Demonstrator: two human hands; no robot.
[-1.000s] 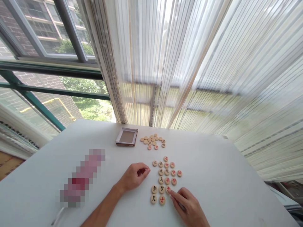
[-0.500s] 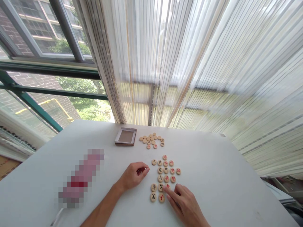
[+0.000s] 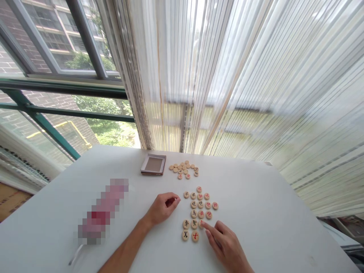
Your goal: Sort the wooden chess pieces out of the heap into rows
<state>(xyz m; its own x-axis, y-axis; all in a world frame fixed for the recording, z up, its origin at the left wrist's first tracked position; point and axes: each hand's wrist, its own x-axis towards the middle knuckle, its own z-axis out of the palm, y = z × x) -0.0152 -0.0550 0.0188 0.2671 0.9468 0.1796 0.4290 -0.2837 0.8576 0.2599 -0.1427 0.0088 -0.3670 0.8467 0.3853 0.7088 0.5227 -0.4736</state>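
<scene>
My right hand (image 3: 226, 242) points with its index finger stretched out. The fingertip rests on a red-marked Chinese chess piece (image 3: 201, 223) and partly covers it; the other fingers are bent. To the left of the chess pieces, my left hand (image 3: 162, 208) lies on the table with its fingers curled in and nothing visible in them. Between and beyond the hands, round wooden pieces lie face up in rows, with black characters such as this horse piece (image 3: 194, 214) and red ones such as this cannon piece (image 3: 209, 214). Closest to me are a black piece (image 3: 185, 235) and a red piece (image 3: 195, 236).
Farther back lies a cluster of pieces (image 3: 182, 167), mostly blank side up. An open shallow box (image 3: 144, 167) sits left of it. A pixelated pink object (image 3: 105, 210) lies on the white table (image 3: 256, 197) at left. Curtains and a window stand behind.
My right index finger has shifted right, from the edge of a black piece to the red piece beside it. My left hand stays put. The view has shifted slightly.
</scene>
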